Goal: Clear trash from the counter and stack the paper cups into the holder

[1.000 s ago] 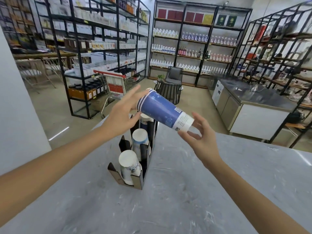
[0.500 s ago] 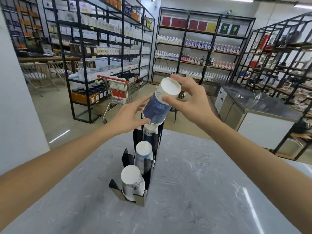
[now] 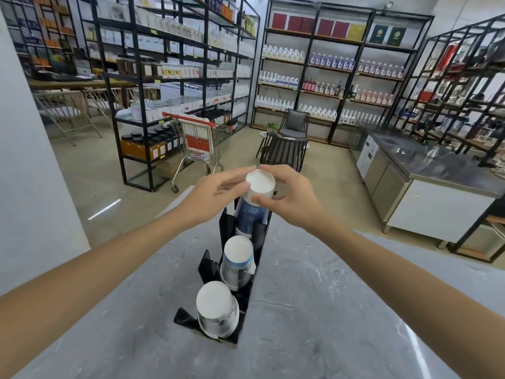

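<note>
Since half a second ago, the blue cup (image 3: 252, 206) has swung from a slant to nearly upright and dropped further over the rear stack in the holder (image 3: 216, 269); both hands have closed in on its upturned white base. Right hand (image 3: 289, 199): thumb and fingers curl round the base, pinching it so the cup can be steered straight down. Left hand (image 3: 216, 194): fingers nearly straight, tips touching the base rim on the opposite side, apparently steadying rather than gripping. The cup goes mouth-down, which is how it nests over the cups below. The holder, a black three-slot rack, stands on the grey counter (image 3: 341, 310) with its slots running away from the viewer. Rear slot: the blue cup, over a stack whose depth is hidden. Middle slot: an inverted cup (image 3: 237, 262). Front slot: another inverted cup (image 3: 217, 310) (how many are nested under each cannot be told). Judged stage: final seating push.
</note>
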### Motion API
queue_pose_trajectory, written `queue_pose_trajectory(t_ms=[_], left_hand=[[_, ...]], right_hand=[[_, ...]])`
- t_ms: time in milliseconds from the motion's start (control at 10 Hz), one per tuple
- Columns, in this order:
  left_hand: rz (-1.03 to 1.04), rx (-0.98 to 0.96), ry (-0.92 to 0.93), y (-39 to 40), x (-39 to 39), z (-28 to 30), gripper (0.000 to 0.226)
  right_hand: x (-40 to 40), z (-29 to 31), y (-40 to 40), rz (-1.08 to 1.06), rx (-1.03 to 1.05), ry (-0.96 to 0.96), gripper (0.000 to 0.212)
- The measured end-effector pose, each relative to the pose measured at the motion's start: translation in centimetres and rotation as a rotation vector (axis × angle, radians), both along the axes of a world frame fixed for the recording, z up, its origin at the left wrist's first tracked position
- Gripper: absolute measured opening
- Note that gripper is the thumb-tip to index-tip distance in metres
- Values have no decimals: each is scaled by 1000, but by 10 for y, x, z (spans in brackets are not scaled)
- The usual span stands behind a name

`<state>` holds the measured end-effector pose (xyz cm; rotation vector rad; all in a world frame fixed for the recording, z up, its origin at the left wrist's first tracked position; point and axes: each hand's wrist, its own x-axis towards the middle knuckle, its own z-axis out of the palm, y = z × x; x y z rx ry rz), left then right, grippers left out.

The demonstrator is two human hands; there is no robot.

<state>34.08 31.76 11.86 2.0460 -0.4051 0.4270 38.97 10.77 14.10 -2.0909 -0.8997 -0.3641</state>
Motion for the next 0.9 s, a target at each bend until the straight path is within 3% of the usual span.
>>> queue_pose_trajectory(t_ms=[200,500,600,800,900], left_hand=[[26,54,115,6,23,-32,42],[-51,-43,188,12,31,-46,42],[-22,54,186,11,28,-42,44],[77,609,60,15,8,2,54],[105,681,-50,13,-5,30,58]], right_hand=[[15,-37,10,-36,-47,36,61],[25,-56,19,-51,-71,15,58],[23,-54,18,-60,-105,15,57],[7,-24,8,-86,-311,4,74],[-9,0,-8,-184,-364,-165,74]])
